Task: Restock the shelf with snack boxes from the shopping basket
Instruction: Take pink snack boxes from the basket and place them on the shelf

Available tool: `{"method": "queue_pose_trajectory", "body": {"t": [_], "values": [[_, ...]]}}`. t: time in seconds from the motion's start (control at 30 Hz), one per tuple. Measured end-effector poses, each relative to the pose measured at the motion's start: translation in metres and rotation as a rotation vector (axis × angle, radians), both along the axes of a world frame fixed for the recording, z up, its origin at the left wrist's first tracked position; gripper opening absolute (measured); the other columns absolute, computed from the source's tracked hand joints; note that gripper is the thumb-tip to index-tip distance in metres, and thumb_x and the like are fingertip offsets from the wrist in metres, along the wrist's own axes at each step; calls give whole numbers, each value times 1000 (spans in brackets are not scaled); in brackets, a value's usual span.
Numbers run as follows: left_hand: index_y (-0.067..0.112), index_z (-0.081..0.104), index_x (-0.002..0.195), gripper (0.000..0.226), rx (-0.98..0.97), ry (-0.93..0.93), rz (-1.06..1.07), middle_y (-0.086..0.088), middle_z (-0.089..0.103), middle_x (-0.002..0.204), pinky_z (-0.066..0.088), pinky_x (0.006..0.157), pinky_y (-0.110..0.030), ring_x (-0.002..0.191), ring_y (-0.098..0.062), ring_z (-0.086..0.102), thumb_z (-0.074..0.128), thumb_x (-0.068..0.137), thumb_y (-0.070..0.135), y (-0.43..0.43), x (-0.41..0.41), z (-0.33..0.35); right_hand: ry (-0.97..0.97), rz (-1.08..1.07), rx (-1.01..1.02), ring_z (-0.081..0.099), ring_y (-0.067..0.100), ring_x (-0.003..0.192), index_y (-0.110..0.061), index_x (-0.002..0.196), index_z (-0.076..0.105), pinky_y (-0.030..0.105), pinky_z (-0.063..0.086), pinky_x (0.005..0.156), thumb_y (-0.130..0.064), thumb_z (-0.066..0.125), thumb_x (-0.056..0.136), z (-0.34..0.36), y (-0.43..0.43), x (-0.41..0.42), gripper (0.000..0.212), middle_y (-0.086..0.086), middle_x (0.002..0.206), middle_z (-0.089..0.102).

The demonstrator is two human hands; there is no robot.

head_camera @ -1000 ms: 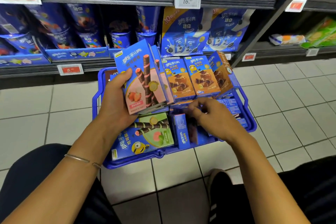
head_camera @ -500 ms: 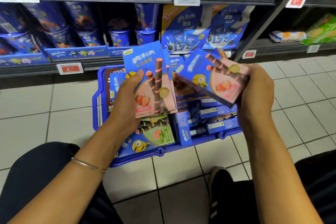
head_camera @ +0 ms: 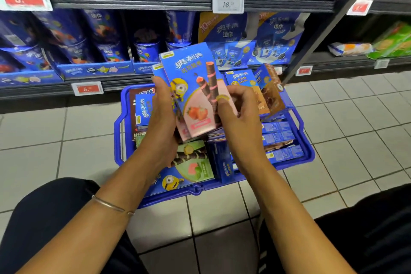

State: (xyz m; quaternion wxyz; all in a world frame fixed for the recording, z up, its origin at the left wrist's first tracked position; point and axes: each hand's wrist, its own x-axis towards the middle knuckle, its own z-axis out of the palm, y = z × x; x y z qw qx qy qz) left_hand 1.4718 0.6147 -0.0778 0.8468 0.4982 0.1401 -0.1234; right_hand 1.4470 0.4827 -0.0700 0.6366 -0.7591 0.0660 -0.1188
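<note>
The left hand (head_camera: 162,118) grips the left edge and the right hand (head_camera: 238,115) pinches the right edge of the box stack (head_camera: 193,87), held over the basket (head_camera: 117,131) centre, long axis upright, top tilted toward the shelf (head_camera: 33,91) beyond the basket's far rim.

Dim shop aisle. Pale tiled floor (head_camera: 66,158) from 9 through 6 to 3 o'clock. Dark metal shelving (head_camera: 133,0) across 12 o'clock, with price tags (head_camera: 228,3); slanted upright (head_camera: 327,29) at 2 o'clock.
</note>
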Motion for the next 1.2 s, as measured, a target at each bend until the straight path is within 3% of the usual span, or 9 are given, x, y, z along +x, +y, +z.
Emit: {"method": "queue_pose_trajectory", "body": {"t": [0.07,0.2,0.33,0.5,0.67,0.8,0.93,1.1,1.2], "values": [[17,38,157,92,-23,-1,11,-14,59,150,49,105,-68,128,-41,64,73,86,64,4,-3,-3,-6,46,40,66,7,88,-24,103,60,23,53,74,-32,64,88,-2,-3,2,17,-11,96,69],[17,35,159,93,-95,31,-7,-18,55,153,48,106,-68,136,-46,56,72,79,46,14,0,-5,161,68,319,62,11,83,-26,99,72,22,46,67,-55,52,93,-11,-21,12,36,-1,99,71],[19,37,158,82,-94,13,13,-15,52,156,51,105,-64,134,-41,59,64,85,43,18,3,-6,507,-6,-94,63,16,92,-18,105,62,27,43,71,-41,68,91,-42,-36,6,28,-5,99,69],[15,38,157,80,-79,4,15,-17,52,154,49,106,-67,133,-41,60,64,86,42,16,2,-10,845,248,-192,68,9,82,-20,96,61,31,52,72,-78,74,60,-57,-36,-8,70,-10,92,71],[18,41,155,77,-45,-13,-24,-14,58,151,48,106,-68,130,-39,63,63,87,46,16,3,-13,730,219,-265,45,9,42,-21,77,50,15,34,41,-51,65,86,-32,-46,4,34,-10,52,48],[19,42,155,76,-38,-25,-9,-12,58,151,49,106,-68,129,-38,64,64,88,46,20,5,-15,621,103,-70,73,16,66,-20,89,69,30,53,67,-51,60,81,16,-68,5,33,1,81,77],[22,42,155,76,-9,-28,10,-11,61,149,50,105,-68,127,-37,66,64,88,47,21,7,-14,272,-132,30,77,21,81,-32,74,75,44,58,79,-59,56,76,67,-76,7,33,-2,85,79],[14,47,153,71,-27,-11,-26,-14,66,140,49,106,-67,126,-40,64,67,93,48,10,7,-7,-260,90,-244,67,19,106,-11,113,72,39,54,93,-44,66,92,77,-32,3,39,2,108,73],[16,58,146,58,-110,-27,-55,-14,67,140,46,113,-62,132,-37,62,53,100,51,6,6,-3,-347,305,-578,53,23,130,-11,128,67,38,43,108,-38,82,82,50,-10,-4,55,1,138,63]]}}
